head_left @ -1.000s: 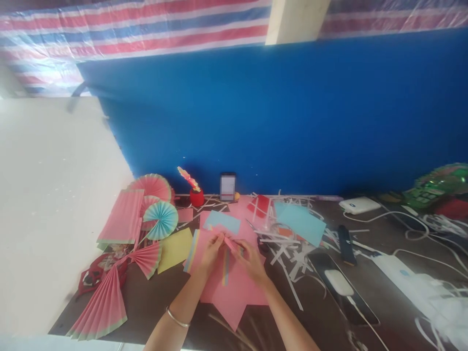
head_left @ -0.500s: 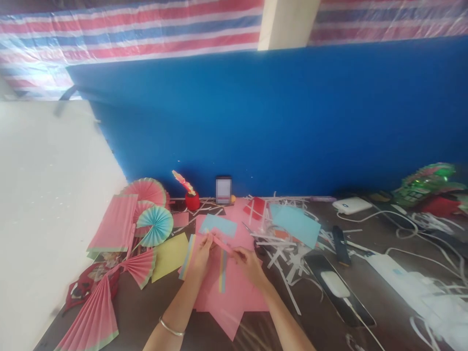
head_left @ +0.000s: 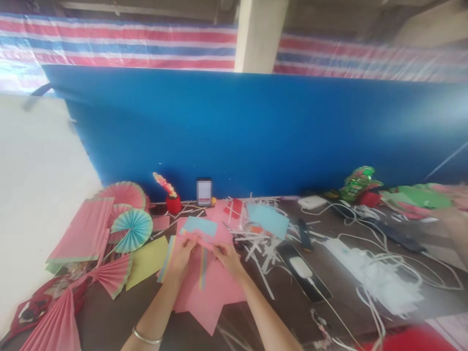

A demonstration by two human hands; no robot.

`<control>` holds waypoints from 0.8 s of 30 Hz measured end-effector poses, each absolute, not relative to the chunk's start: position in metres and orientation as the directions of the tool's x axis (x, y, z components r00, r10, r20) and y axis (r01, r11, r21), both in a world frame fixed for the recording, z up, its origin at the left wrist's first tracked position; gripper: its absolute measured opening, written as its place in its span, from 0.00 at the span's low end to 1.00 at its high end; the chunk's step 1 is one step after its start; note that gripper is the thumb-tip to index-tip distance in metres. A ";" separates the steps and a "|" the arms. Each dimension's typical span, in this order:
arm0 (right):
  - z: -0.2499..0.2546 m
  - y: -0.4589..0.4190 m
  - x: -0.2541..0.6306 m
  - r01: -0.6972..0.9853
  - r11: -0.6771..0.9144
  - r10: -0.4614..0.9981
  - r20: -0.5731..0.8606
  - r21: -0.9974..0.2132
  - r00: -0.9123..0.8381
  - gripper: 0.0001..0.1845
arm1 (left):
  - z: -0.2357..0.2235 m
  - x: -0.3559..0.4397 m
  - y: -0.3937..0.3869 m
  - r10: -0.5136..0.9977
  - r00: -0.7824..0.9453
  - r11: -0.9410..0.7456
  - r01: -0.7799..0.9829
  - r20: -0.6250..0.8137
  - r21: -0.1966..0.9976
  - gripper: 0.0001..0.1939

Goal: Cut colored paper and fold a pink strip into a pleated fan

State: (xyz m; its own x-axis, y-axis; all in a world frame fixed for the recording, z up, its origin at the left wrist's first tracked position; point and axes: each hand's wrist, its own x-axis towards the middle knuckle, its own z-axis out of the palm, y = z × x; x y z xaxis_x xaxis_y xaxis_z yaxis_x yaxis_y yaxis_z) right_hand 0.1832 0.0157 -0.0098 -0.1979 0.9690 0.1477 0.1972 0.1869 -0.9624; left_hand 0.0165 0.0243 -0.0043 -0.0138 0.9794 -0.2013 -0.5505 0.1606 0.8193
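Note:
A narrow folded strip of pink paper (head_left: pixel 200 241) stretches between my two hands above the desk. My left hand (head_left: pixel 184 254) pinches its left end, and my right hand (head_left: pixel 227 258) pinches the right end. Under them lie large pink paper sheets (head_left: pixel 212 307). On these sheets, just below the held strip, rests a yellow-and-blue paper strip (head_left: pixel 202 270). More striped strips (head_left: pixel 166 263) lie beside my left hand, partly covered by it. A light blue sheet (head_left: pixel 200 225) lies just beyond my fingers.
Pleated paper fans (head_left: pixel 132 229) and a yellow sheet (head_left: pixel 148 261) are at left. Paper scraps (head_left: pixel 261 253), a phone (head_left: pixel 305 275) and a cabled power strip (head_left: pixel 343 258) lie at right. A blue partition (head_left: pixel 234 136) stands behind. Another person's arm (head_left: pixel 455 226) shows at far right.
The view has swung to the right and slightly up, bringing another person's arm and green paper into sight. Both my hands still hold the pink strip, which now looks more level.

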 end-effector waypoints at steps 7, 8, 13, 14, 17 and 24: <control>-0.008 0.008 0.186 0.155 0.158 0.969 0.122 -0.975 -0.216 0.19 | -0.002 0.013 0.025 0.973 -0.135 0.066 -0.610 -0.186 0.790 0.06; -0.009 0.008 0.187 0.163 0.163 0.968 0.125 -0.973 -0.217 0.18 | 0.000 0.013 0.025 0.970 -0.149 0.061 -0.610 -0.189 0.790 0.06; -0.011 0.006 0.189 0.249 0.219 0.966 0.175 -0.943 -0.190 0.15 | 0.002 0.012 0.026 0.967 -0.152 0.064 -0.637 -0.206 0.768 0.07; -0.011 0.004 0.190 0.269 0.240 0.964 0.196 -0.933 -0.180 0.14 | 0.002 0.011 0.026 0.967 -0.144 0.067 -0.648 -0.208 0.759 0.07; -0.009 0.000 0.190 0.336 0.287 0.957 0.252 -0.897 -0.144 0.14 | -0.001 0.011 0.027 0.969 -0.133 0.067 -0.667 -0.208 0.742 0.07; -0.010 -0.002 0.184 0.334 0.266 0.964 0.252 -0.904 -0.084 0.17 | -0.007 0.008 0.033 0.965 -0.139 0.064 -0.699 -0.223 0.712 0.12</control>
